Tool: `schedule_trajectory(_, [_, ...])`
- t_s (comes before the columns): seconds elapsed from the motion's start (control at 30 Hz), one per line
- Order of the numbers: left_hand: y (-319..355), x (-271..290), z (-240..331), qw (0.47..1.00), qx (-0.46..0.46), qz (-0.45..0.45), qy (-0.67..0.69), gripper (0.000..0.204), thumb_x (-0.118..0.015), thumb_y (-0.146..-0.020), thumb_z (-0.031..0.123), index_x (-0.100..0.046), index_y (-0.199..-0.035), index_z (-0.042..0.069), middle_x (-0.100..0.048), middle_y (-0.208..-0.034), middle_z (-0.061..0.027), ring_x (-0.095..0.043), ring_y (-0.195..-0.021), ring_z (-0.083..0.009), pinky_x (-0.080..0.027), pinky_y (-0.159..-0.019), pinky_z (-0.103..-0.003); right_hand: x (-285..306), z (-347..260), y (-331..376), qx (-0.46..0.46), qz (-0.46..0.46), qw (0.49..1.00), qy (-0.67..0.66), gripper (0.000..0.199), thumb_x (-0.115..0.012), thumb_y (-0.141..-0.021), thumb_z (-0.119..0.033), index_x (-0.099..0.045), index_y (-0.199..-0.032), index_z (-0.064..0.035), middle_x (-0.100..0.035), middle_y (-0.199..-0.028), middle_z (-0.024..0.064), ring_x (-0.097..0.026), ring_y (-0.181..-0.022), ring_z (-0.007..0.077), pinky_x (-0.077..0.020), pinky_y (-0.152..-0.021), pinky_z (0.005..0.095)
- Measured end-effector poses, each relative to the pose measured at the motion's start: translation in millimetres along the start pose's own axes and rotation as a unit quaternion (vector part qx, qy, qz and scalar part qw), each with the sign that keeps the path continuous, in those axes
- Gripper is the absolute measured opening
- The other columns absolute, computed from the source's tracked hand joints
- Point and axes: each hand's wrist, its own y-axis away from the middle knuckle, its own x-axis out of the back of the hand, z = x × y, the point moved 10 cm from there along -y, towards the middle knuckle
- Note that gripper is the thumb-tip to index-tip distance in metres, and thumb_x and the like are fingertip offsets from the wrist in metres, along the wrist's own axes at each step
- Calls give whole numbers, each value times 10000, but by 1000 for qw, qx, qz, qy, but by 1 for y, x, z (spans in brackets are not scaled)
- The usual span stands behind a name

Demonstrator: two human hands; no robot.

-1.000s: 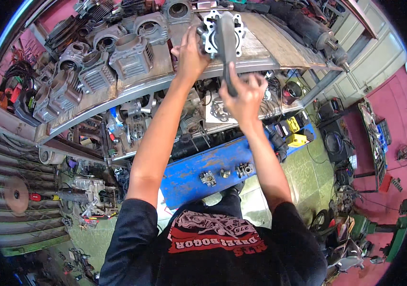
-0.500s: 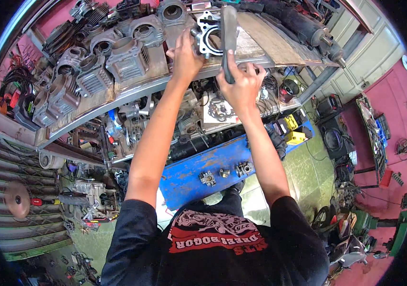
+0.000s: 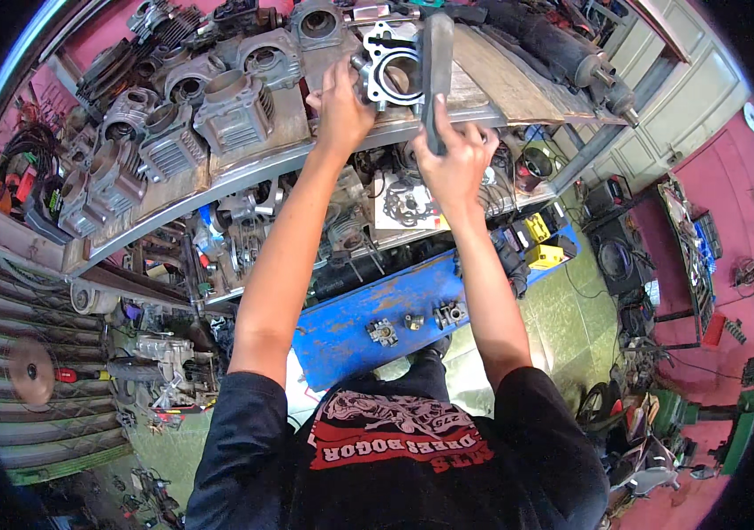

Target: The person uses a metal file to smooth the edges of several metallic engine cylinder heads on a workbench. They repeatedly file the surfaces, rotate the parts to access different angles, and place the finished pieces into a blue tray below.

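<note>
A bright-faced engine cylinder block (image 3: pixel 378 88) rests at the front part of the wooden shelf, its round bore facing up. My left hand (image 3: pixel 344 113) grips its left side, fingers curled against the outer wall. My right hand (image 3: pixel 460 166) is closed on the near end of a long, flat grey bar (image 3: pixel 437 62), resembling a sharpening stone; its exact kind is unclear. The bar points away from me at the block's right edge and hides part of that side. Whether it touches the block's face cannot be made out.
Several dull cylinder blocks (image 3: pixel 234 110) line the shelf's left side. A muffler (image 3: pixel 562 49) lies at the back right. Below, small metal parts (image 3: pixel 383 332) sit on a blue bench (image 3: pixel 337 340), with yellow boxes (image 3: pixel 545 257) at its right end.
My right hand and the grey bar have shifted slightly to the right, uncovering more of the block's bore. The left hand stays on the block in nearly the same place.
</note>
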Motion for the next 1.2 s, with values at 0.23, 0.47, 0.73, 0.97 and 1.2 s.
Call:
schedule_trajectory(0.23, [1, 1, -2, 1000, 7, 6, -4, 870, -798, -695, 77, -394, -1465, 54, -589, -1333, -175, -541, -1286, -348, -296, -979, -588, 17, -5, 40, -34, -45, 998, -31, 529, -790, -768, -201, -713, -1272, -60, -662, -718, 120, -641, -782, 236, -413, -936, 410])
schedule_trajectory(0.47, [-2, 6, 4, 999, -16, 17, -38, 853, -804, -708, 130, -394, -1448, 24, -672, -1260, -154, -538, -1267, -343, -337, -951, -543, -4, 23, 3, -87, -31, 993, -74, 557, -772, -785, -214, -682, -1312, -61, -628, -637, 124, -609, -720, 257, -402, -920, 419])
schedule_trajectory(0.73, [1, 7, 12, 1000, -13, 22, -5, 892, -834, -688, 126, -378, -1449, 37, -708, -1204, -138, -554, -1255, -333, -301, -976, -572, 14, -2, 32, 15, 7, 997, -69, 569, -786, -746, -152, -674, -1283, 0, -683, -674, 49, -629, -714, 205, -396, -951, 434])
schedule_trajectory(0.97, [3, 8, 13, 998, -10, 23, -57, 944, -854, -635, 134, -389, -1452, 52, -705, -1179, -141, -570, -1221, -350, -335, -967, -542, -1, -27, 28, 25, -36, 995, -93, 575, -789, -741, -207, -698, -1299, -101, -642, -634, 45, -631, -712, 178, -389, -949, 415])
schedule_trajectory(1.2, [0, 7, 12, 999, -1, 10, -47, 923, -817, -652, 105, -373, -1460, 56, -717, -1197, -145, -542, -1254, -331, -317, -974, -536, -14, -12, -13, -6, -25, 1000, -8, 551, -763, -794, -235, -678, -1330, -139, -674, -684, 55, -643, -732, 215, -365, -931, 455])
